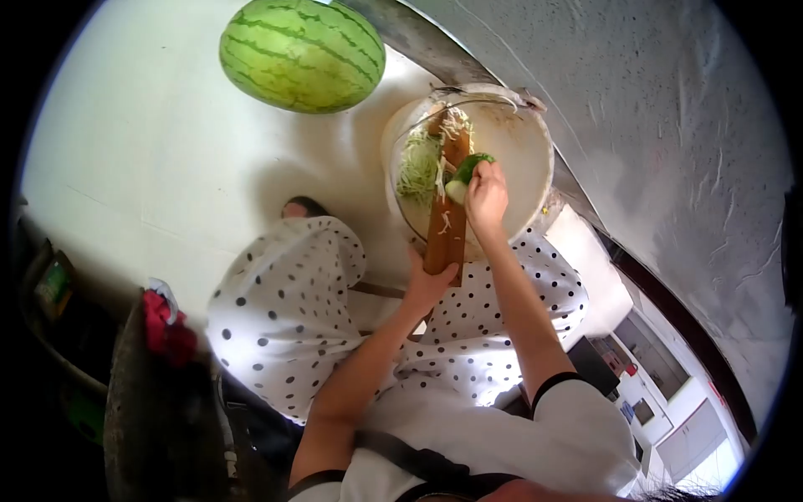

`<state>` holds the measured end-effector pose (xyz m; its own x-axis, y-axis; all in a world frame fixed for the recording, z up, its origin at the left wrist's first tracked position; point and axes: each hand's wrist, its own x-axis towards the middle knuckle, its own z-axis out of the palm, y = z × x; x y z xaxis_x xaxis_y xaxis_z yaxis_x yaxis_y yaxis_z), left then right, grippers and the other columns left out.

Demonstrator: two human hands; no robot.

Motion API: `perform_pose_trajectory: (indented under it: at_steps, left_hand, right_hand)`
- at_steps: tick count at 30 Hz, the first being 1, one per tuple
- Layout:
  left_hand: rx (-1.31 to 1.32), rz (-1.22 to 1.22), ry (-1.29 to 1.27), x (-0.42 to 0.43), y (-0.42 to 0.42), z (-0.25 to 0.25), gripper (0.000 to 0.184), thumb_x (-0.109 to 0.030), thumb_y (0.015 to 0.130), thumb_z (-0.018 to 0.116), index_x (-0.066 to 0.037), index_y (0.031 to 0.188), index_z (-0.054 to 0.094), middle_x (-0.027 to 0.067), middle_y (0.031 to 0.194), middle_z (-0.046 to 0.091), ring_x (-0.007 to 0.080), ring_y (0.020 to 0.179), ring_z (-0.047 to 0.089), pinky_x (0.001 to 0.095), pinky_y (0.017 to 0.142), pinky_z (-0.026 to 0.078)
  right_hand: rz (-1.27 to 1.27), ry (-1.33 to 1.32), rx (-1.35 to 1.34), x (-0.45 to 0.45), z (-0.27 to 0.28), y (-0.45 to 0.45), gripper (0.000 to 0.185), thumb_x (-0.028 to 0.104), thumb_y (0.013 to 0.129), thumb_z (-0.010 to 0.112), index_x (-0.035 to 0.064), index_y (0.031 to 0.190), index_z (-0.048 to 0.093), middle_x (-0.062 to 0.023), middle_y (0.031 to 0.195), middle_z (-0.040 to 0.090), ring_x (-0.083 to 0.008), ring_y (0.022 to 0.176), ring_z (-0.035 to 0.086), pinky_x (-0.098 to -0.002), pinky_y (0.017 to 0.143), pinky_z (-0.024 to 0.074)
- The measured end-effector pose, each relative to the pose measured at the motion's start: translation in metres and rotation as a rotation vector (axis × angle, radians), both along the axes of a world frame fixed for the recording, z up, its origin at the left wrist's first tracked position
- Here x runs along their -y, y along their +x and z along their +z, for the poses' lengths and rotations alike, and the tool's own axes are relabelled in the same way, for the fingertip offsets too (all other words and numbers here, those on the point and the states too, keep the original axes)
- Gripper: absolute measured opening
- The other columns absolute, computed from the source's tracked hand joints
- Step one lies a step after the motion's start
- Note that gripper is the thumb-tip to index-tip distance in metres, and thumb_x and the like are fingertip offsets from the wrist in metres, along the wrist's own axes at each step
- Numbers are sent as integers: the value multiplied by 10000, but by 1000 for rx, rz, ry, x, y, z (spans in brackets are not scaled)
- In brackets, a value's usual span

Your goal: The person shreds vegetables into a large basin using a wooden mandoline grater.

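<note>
My right hand (488, 197) pinches the green vegetable (471, 170) (likely firm, slippery where cut), best held by its skin; my left hand (428, 283) grips the board (447, 238).

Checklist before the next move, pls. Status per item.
1. Left hand gripping the near end of the board: ok.
2. Right hand holding the vegetable, pale end toward the board: ok.
3. Far end of the board firmly supported in the bucket: cannot tell, contact hidden.
4. Board surface free of shreds: not ok, some cling to it; the main pile lies in the bucket.
5. Finger clearance from the board: cannot tell from this angle.
6. Watermelon apart from the bucket: ok.
</note>
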<state>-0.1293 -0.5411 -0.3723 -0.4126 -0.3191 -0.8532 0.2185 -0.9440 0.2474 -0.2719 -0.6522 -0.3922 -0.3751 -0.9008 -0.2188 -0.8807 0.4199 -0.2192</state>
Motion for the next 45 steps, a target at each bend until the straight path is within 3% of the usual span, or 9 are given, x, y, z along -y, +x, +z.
perform_pose_trajectory:
  at_steps: [5,10,13,16,19,31,34,40,45]
  left_hand:
    - [-22,-30,5,22,7,9,884,-127,790,622,85,1302,-67,219,1057,511,198,852,587,294,629,507]
    - [-32,42,-9,17,3,7,852,-102,782,618,91,1279,-47,207,1029,515,194,820,591,273,580,508]
    - [3,21,-3,17,5,6,842,-93,777,620,97,1270,-36,204,1021,513,192,790,592,263,561,507]
    - [-7,50,1,18,2,10,896,-101,771,629,99,1282,-79,202,1009,516,187,759,592,258,553,502]
    - [3,96,-12,15,2,8,932,-104,766,636,100,1292,-105,200,996,522,185,743,593,256,553,501]
    - [2,83,1,20,0,4,822,-51,765,629,76,1269,-8,206,1037,502,220,808,589,302,601,527]
    - [-1,32,-14,8,2,0,809,-57,773,621,77,1269,-4,206,1052,498,217,816,587,299,603,523]
    - [3,18,-62,14,0,4,876,-150,772,637,129,1279,-20,209,1023,520,203,798,588,269,584,489]
    - [69,-49,-79,14,2,-7,882,-171,760,651,135,1278,5,226,1042,521,221,830,588,276,642,487]
  right_hand:
    - [89,-77,-186,-4,-26,1,108,92,737,544,97,843,563,-108,908,558,-315,833,513,-414,708,418]
    - [-302,-83,297,-4,-42,-38,224,202,780,612,11,867,532,-167,901,552,-360,856,504,-412,750,396]
    - [-81,-173,18,-21,-50,-40,298,246,789,632,1,899,501,-163,857,555,-330,774,525,-389,729,418]
    - [-223,-240,329,-28,-37,-56,318,282,801,637,24,916,491,-96,834,555,-229,727,526,-329,675,437]
    - [-742,-143,809,-23,-2,-61,224,260,830,614,77,910,514,-26,838,535,-89,737,482,-220,618,417]
    - [32,-225,128,-21,5,9,144,137,732,623,56,830,555,-107,803,548,-285,789,525,-369,751,422]
    - [-175,-182,145,29,-45,-12,119,119,726,628,43,787,559,-114,784,561,-293,764,530,-370,714,426]
    - [-49,-338,254,-24,2,6,83,101,760,591,28,795,570,-140,772,569,-306,745,560,-370,668,446]
    - [-137,-299,178,27,-48,-16,125,125,812,532,4,825,564,-185,805,592,-345,733,577,-397,656,452]
